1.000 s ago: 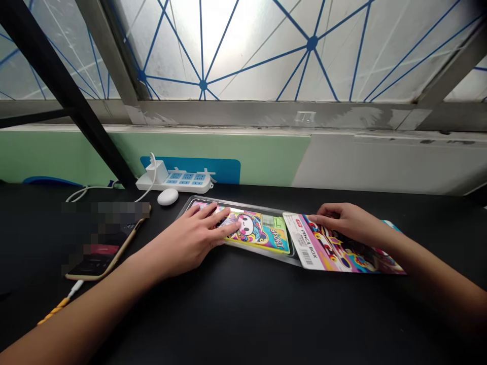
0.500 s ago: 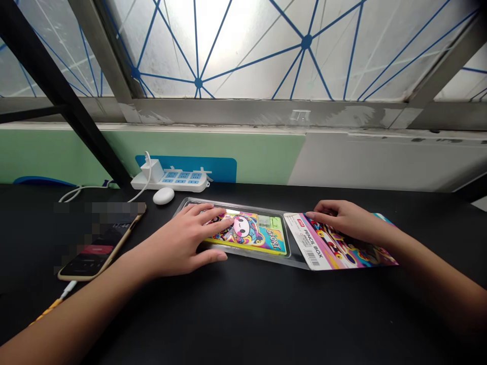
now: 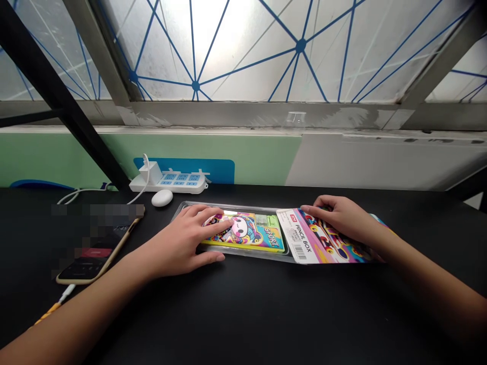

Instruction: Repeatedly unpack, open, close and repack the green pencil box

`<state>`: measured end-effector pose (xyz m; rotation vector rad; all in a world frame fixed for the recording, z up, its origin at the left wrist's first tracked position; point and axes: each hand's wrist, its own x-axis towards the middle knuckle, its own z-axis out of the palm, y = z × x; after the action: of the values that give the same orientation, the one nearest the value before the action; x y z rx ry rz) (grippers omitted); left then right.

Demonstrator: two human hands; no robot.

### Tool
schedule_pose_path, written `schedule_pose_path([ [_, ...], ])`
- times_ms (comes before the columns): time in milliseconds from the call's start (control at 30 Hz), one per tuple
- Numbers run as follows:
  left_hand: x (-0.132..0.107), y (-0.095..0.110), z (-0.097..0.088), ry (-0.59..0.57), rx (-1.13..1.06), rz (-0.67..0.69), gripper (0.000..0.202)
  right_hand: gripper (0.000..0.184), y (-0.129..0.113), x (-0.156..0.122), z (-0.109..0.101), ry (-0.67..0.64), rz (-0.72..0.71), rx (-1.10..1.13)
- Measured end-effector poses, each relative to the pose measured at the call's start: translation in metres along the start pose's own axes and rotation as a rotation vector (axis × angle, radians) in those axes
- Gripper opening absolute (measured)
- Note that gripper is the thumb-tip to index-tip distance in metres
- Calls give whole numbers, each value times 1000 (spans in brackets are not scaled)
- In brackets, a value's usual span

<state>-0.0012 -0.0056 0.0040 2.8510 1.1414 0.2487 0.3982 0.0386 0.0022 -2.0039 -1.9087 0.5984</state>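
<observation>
A colourful pencil box (image 3: 255, 230) with a cartoon face and the word SPORT lies in a clear plastic tray (image 3: 232, 248) on the black desk. Spread over the box's left part is my left hand (image 3: 190, 235), fingers stretched out and thumb apart on the near side. To the right, a printed card (image 3: 303, 239) marked PENCIL BOX overlaps the tray's right part. My right hand (image 3: 340, 217) pinches this card near its far edge, thumb and curled fingers at the top; the fingertips behind it are partly hidden.
A phone (image 3: 102, 248) with a cable plugged in lies at the left. Behind stand a white power strip (image 3: 182, 182) with a plugged adapter (image 3: 151, 173) and a white rounded object (image 3: 162, 197). A black bar (image 3: 68, 111) slants across the left.
My right hand and the card have slid slightly left, so the card covers a little more of the tray. My left hand stays on the pencil box. The view has shifted slightly.
</observation>
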Motion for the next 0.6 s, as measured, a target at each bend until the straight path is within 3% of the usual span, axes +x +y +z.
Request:
schedule_pose_path([
  [433,1,0,5,23,-13,-15,64,63,-4,0,11,-8,26,61],
  [600,2,0,3,28,-24,-1,61,62,-4,0,6,-2,-38,34],
])
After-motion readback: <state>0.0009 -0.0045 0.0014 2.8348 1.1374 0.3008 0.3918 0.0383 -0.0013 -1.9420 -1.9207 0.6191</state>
